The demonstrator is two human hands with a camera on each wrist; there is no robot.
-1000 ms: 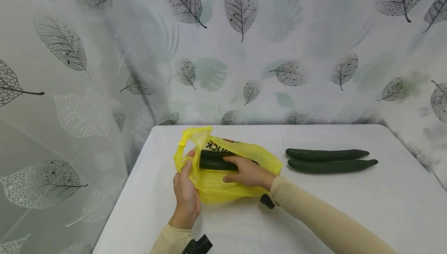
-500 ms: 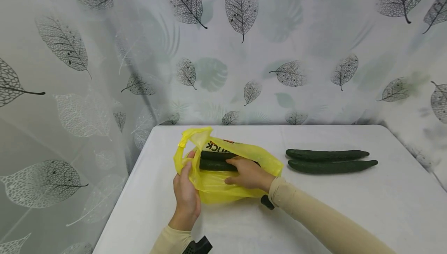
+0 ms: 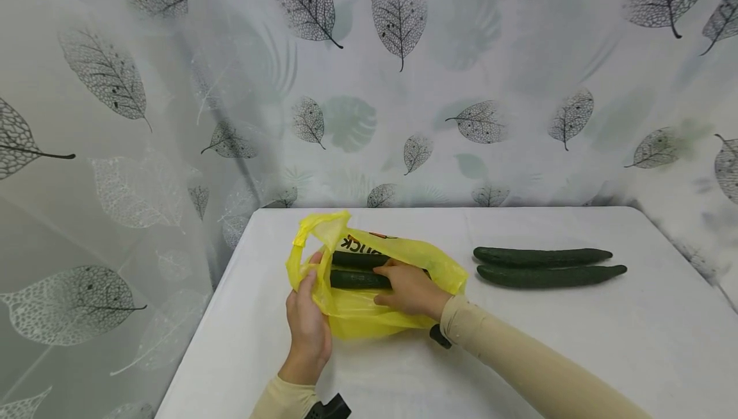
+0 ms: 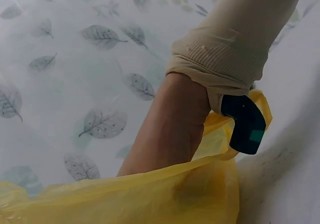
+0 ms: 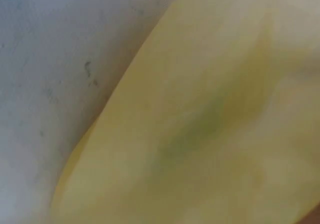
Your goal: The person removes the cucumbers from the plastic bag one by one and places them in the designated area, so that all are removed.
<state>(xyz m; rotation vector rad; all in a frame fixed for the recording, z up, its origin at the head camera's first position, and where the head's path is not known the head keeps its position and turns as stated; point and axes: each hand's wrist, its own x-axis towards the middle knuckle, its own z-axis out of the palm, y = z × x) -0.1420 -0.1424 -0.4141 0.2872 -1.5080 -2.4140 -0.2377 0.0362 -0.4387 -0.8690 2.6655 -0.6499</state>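
A yellow plastic bag (image 3: 369, 324) with dark lettering lies on its side, its mouth facing left. Inside it are two dark green cucumbers, a far cucumber (image 3: 359, 261) and a near cucumber (image 3: 359, 280). My left hand (image 3: 309, 329) grips the bag's edge by the handle, thumb in front. Reaching into the bag, my right hand (image 3: 410, 287) holds the near cucumber, fingers over its far side and thumb toward me; the cucumbers' right ends are hidden. In the left wrist view, the right forearm (image 4: 170, 124) goes down into the bag. Blurred yellow plastic (image 5: 190, 134) fills most of the right wrist view.
Two more cucumbers lie side by side at the right, a rear cucumber (image 3: 542, 257) and a front cucumber (image 3: 550, 276). All rest on a white-covered table (image 3: 519, 329). Behind it hangs a leaf-patterned curtain (image 3: 438, 86).
My right hand has shifted slightly right and toward me inside the bag. The near cucumber has come a little toward me, and a narrow gap now shows between the two. The left hand stays put.
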